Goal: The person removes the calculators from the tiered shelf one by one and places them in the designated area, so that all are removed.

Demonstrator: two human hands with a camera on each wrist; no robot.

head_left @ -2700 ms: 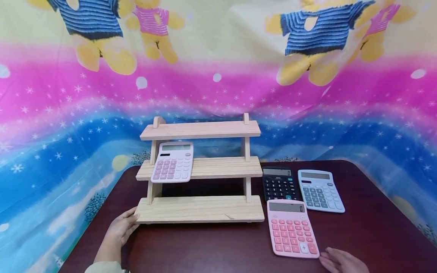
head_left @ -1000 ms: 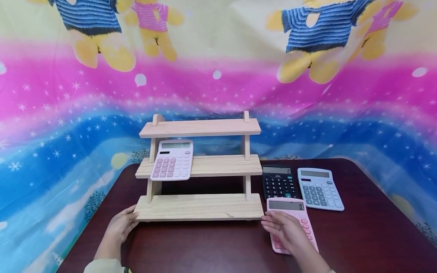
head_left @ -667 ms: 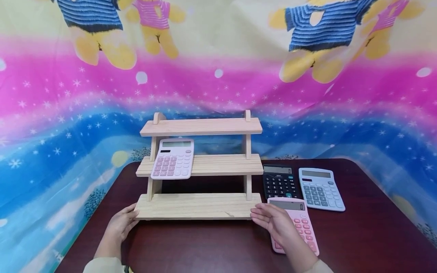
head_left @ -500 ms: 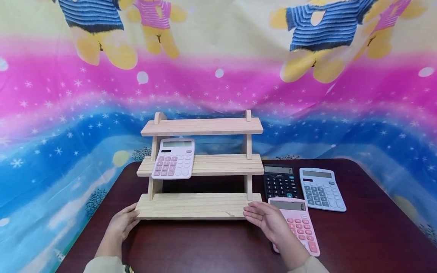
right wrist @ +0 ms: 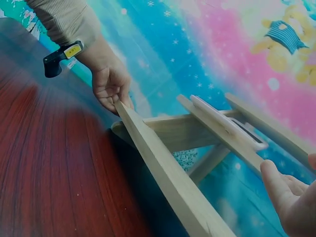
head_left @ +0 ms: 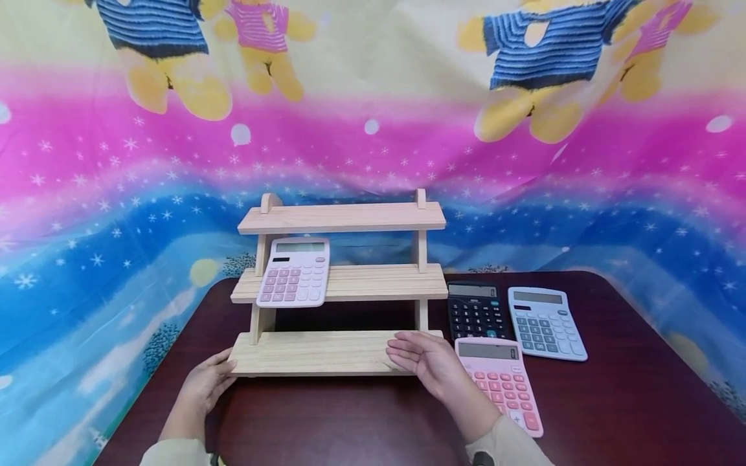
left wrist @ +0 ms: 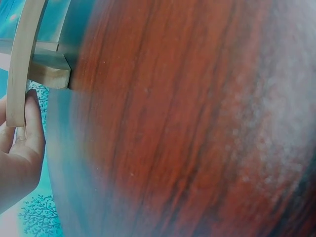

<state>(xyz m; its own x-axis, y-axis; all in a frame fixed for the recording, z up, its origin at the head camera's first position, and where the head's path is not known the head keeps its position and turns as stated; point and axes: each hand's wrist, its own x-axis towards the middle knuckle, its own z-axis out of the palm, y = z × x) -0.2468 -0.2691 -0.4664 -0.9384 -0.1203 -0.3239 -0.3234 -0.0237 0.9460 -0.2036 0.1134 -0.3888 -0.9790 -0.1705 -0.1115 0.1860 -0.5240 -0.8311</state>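
A three-tier wooden display shelf (head_left: 326,353) stands on the dark red-brown table. My left hand (head_left: 201,385) pinches the left end of its lowest board; in the left wrist view the board's end (left wrist: 19,98) sits between thumb and fingers. My right hand (head_left: 434,369) has its fingers extended, overlapping the right part of the lowest board in the head view; nothing is in it. On the middle board a white calculator with mauve keys (head_left: 294,272) leans back at the left. A pink calculator (head_left: 501,385) lies by my right forearm, partly hidden by it.
A black calculator (head_left: 474,307) and a light blue calculator (head_left: 546,323) lie on the table (head_left: 618,388) right of the shelf. The pink one overlaps the black one's lower edge. A patterned cloth backdrop (head_left: 373,162) hangs close behind the table.
My right hand has come from the lower right, beside the pink calculator, leftward to the lowest board. My left hand keeps its hold on the shelf, and the calculators lie as before.
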